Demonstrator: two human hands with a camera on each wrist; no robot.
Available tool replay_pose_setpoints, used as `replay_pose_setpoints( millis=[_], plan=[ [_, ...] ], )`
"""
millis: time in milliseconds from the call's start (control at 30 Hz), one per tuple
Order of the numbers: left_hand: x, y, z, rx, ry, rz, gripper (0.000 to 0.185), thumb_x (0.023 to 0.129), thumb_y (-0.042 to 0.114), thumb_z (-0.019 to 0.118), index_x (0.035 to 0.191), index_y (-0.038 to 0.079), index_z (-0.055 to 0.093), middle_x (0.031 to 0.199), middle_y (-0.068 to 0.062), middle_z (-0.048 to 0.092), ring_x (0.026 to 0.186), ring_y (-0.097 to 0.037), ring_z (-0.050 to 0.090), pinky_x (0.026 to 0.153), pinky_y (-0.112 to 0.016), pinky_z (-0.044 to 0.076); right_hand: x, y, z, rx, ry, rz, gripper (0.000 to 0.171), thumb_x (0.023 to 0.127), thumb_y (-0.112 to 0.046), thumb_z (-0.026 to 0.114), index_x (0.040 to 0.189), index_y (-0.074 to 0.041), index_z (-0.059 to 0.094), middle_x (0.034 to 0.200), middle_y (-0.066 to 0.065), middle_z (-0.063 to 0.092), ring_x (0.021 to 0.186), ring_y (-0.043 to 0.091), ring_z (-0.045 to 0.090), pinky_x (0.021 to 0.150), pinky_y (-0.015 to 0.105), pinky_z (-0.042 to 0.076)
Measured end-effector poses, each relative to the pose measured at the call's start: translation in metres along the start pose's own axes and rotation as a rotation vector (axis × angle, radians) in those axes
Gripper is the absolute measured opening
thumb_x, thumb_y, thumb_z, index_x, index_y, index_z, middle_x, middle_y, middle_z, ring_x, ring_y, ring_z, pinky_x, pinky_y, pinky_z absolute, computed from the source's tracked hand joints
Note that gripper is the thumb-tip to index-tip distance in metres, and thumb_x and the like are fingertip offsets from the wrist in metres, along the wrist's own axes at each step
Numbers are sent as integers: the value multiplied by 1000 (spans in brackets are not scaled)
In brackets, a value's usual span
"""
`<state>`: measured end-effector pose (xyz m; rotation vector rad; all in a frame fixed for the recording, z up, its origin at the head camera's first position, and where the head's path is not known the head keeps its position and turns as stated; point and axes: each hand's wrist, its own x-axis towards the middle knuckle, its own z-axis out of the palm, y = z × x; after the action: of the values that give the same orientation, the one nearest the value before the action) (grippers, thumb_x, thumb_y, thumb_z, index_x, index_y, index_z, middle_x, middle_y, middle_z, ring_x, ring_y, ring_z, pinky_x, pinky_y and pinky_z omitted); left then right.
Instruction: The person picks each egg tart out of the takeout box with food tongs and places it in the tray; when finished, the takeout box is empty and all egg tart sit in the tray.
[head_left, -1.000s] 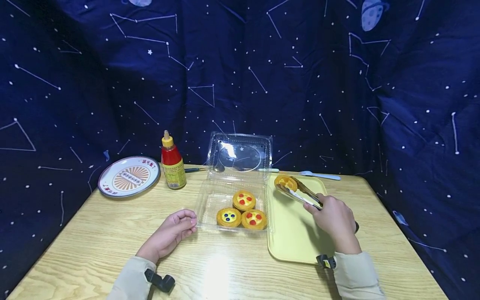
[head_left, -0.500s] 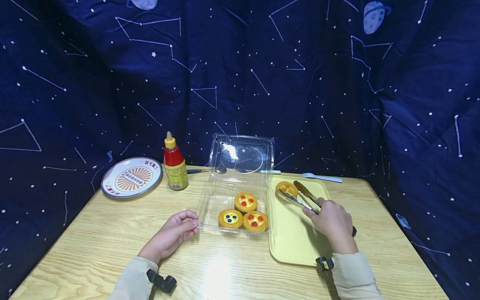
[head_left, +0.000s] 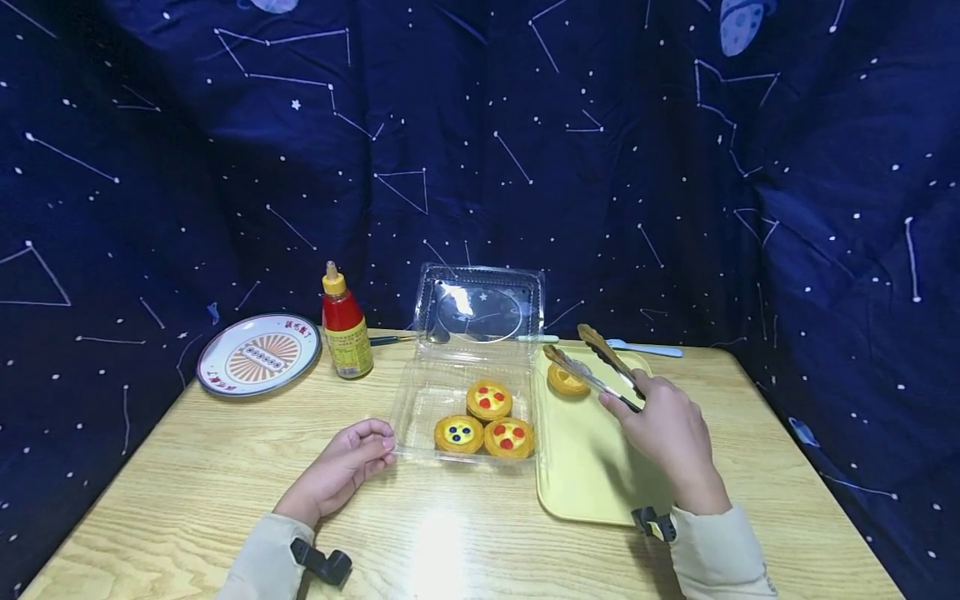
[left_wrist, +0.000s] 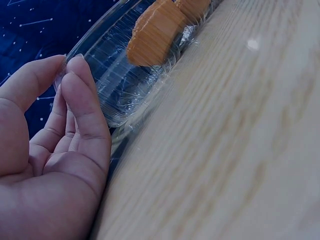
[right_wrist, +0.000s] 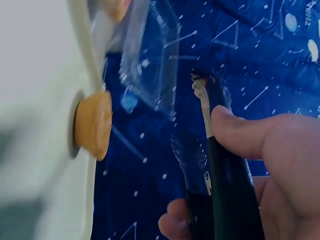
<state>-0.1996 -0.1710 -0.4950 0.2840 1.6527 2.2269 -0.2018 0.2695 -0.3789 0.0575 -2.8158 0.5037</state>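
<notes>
Tongs (head_left: 600, 367) gripped in R hand (head_left: 670, 433), tips apart, lifted just above tart (head_left: 566, 381) on tray (head_left: 592, 475); tart ahead-left of R hand; L hand (head_left: 345, 467) loosely curled, fingertips touching box (head_left: 420, 408) on desk (head_left: 187, 492).

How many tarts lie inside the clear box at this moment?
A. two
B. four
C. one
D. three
D: three tarts sit in the clear box, while a fourth tart lies apart on the yellow tray.
</notes>
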Motion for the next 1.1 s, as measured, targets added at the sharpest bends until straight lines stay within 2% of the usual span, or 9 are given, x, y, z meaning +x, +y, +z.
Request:
replay_pose_setpoints(
  millis=[233, 400, 533, 733, 833, 967, 1100],
  plan=[
    [0, 1, 0, -5, -10, 2, 16, 98, 8, 59, 113, 4, 53, 98, -2, 60, 89, -14, 63, 82, -24, 54, -3, -22, 4, 39, 27, -122, 57, 89, -50, 69, 128, -8, 63, 108, 18, 68, 97, 43, 63, 72, 60, 48],
    [0, 0, -2, -3, -11, 6, 14, 99, 7, 57, 112, 6, 53, 98, -1, 60, 89, -13, 62, 82, -23, 53, -5, -34, 14, 30, 21, -177, 51, 86, -47, 74, 123, -13, 66, 95, 10, 68, 83, 34, 63, 67, 53, 48],
    [1, -1, -2, -7, -10, 6, 13, 99, 6, 57, 112, 6, 53, 97, -1, 60, 88, -13, 62, 81, -23, 53, -6, -42, 22, 29, 1, -185, 47, 84, -47, 76, 118, -15, 68, 89, 5, 67, 77, 30, 62, 62, 49, 48],
    [1, -1, 0, -12, -6, 7, 17, 98, 6, 58, 113, 2, 52, 97, -2, 60, 88, -13, 63, 80, -22, 54, -9, -54, 29, 31, -45, -179, 48, 83, -48, 76, 117, -15, 68, 98, 7, 70, 86, 31, 66, 64, 50, 52],
    [2, -1, 0, -14, -6, 3, 16, 98, 6, 58, 113, 3, 53, 97, -2, 60, 88, -13, 63, 81, -23, 54, -10, -59, 32, 9, -66, -187, 56, 83, -49, 76, 124, -12, 67, 108, 10, 70, 93, 35, 67, 69, 52, 53],
    [2, -1, 0, -15, -5, 2, 15, 98, 7, 59, 112, 5, 53, 96, -2, 60, 88, -13, 63, 81, -23, 54, -11, -63, 36, -33, -87, -199, 60, 83, -49, 76, 127, -9, 65, 113, 14, 69, 97, 38, 66, 74, 54, 54],
    [1, -1, -1, -8, -6, 4, 17, 98, 7, 59, 113, 2, 52, 96, -2, 60, 88, -12, 63, 80, -22, 54, -12, -67, 40, -60, -102, -200, 61, 83, -48, 76, 127, -8, 65, 111, 15, 69, 96, 38, 66, 76, 54, 53]
  ],
)
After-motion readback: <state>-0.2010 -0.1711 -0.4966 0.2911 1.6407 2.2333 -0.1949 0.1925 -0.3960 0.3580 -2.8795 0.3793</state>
